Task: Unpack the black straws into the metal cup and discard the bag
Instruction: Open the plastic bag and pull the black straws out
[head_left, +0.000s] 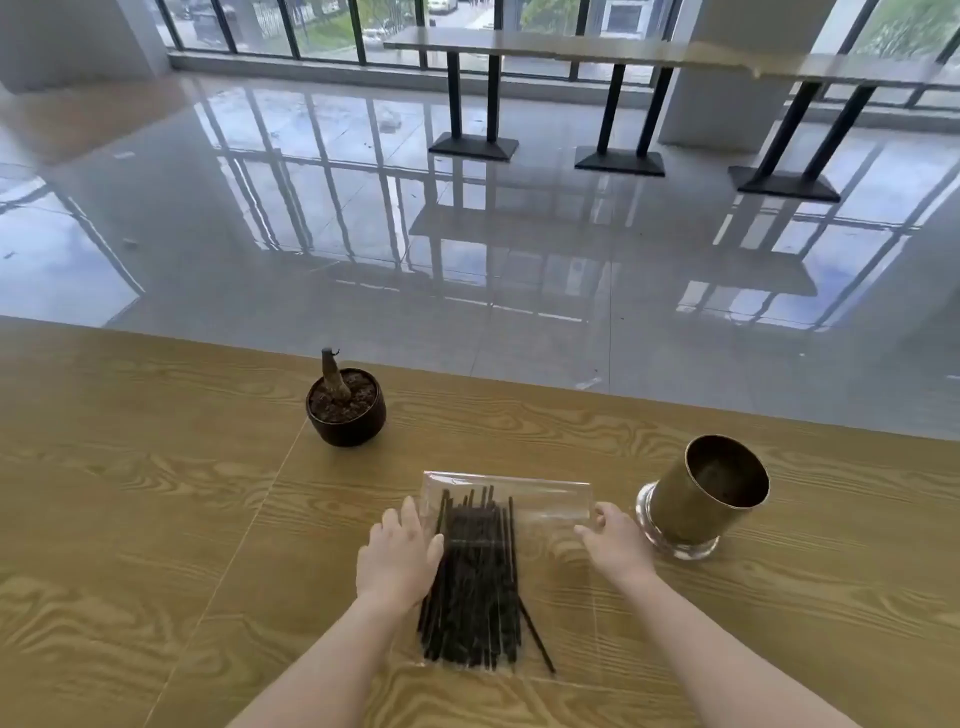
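Wooden tabletop (156, 519) fills the near half of the view, with glossy grey floor (363, 234) beyond its far edge. The clear bag (540, 496) lies flat on the tabletop, centre-near, long axis running near to far. The black straws (472, 587) are inside it as one bundle filling the near and middle part. The far end of the bag is just clear film. One straw at the near right lies angled away from the bundle.

Left hand (400, 558) is palm down on the bag's left edge, fingers fairly straight and spread. They rest on the film beside the straws without gripping, and the thumb touches the bundle's left side. Right hand (615, 545) is at the bag's right edge near the far end. Its thumb and forefinger are closed on the film there in a narrow pinch, and the other fingers are hidden behind it. Both forearms come in bare from the near edge.

Metal cup (711, 488) is brass-coloured with a shiny silver base. It stands on the tabletop right of the bag, just beside the right hand but apart from it, mouth open upward and dark inside.

Small dark plant pot (345, 410) with soil and a stub of stem sits far left of the bag, well apart. High tables (571, 49) on black legs stand along the windows at the far side of the room.
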